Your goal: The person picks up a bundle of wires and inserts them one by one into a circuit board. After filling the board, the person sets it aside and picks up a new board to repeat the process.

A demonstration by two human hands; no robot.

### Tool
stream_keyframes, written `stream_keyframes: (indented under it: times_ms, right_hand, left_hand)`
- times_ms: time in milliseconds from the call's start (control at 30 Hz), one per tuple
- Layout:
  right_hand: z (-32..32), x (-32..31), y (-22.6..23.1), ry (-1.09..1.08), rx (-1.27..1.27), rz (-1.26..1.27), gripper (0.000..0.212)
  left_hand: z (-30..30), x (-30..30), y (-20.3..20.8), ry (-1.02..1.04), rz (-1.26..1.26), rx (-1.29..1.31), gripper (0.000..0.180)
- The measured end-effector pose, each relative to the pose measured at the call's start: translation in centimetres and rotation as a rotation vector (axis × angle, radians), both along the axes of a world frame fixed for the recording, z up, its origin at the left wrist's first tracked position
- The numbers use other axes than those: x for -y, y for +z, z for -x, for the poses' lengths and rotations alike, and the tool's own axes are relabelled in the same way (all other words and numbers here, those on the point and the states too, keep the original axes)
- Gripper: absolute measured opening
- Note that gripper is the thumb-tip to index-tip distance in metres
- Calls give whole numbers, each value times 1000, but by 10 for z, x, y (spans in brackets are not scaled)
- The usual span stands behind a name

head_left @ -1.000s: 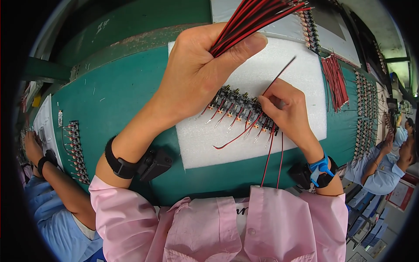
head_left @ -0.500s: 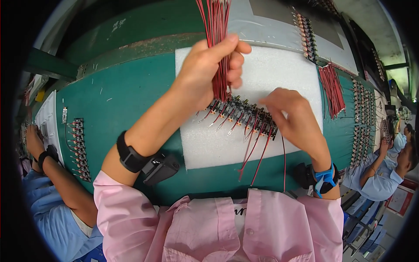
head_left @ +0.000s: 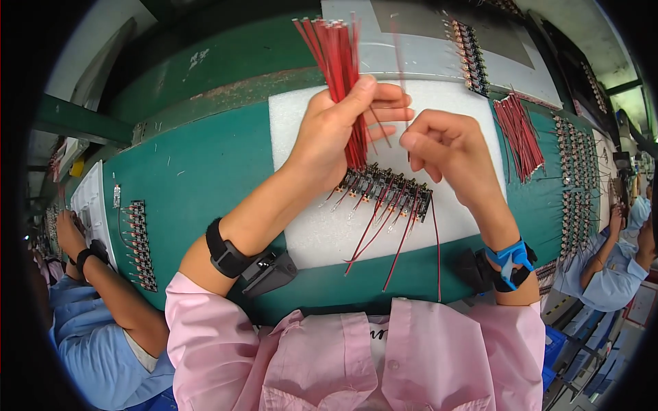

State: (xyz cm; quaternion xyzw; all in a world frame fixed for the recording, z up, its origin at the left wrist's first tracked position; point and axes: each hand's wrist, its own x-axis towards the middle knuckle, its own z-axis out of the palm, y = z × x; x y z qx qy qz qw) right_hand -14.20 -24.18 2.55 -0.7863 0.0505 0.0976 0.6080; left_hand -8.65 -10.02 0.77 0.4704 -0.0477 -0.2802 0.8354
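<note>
My left hand (head_left: pixel 327 133) holds a bundle of thin red wires (head_left: pixel 338 61) upright, the thumb across it and the fingers stretched toward the right. One or two wires stick out sideways between those fingers. Close by, my right hand (head_left: pixel 449 147) pinches a single wire (head_left: pixel 399 65), blurred by motion. Below both hands, a row of small dark circuit boards (head_left: pixel 391 190) lies on a white foam sheet (head_left: pixel 319 240). Several red and black wires hang from the row toward me, some reaching past the foam's near edge.
More red wires (head_left: pixel 519 137) lie in a pile right of the foam. Rows of boards (head_left: pixel 576 157) stand beyond it, another strip (head_left: pixel 469 58) on the grey ledge. A board row (head_left: pixel 139 245) and white tray (head_left: pixel 89 198) are at left. Co-workers in blue sit on both sides.
My right hand has risen from the boards toward the wire bundle, and a single wire now shows in its fingers. My left hand's fingers have uncurled while the bundle stays under the thumb.
</note>
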Motion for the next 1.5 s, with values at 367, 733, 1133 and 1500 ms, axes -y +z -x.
stream_keyframes:
  times_ms: [367,733,1133,1500]
  right_hand:
    - [-1,2,-12,-140,91,-337,10]
    - [2,0,-15,-140,100,-269,10]
    - [10,-11,-22,-88,301,-7,8]
    - [5,-2,-36,72,174,195,6]
  left_hand:
    - [8,-14,2,-238,-469,434,16]
    - [10,-16,0,-222,-612,662,14]
    - [8,-22,5,-233,-737,799,16]
    - [-6,-30,-5,-339,-659,529,20]
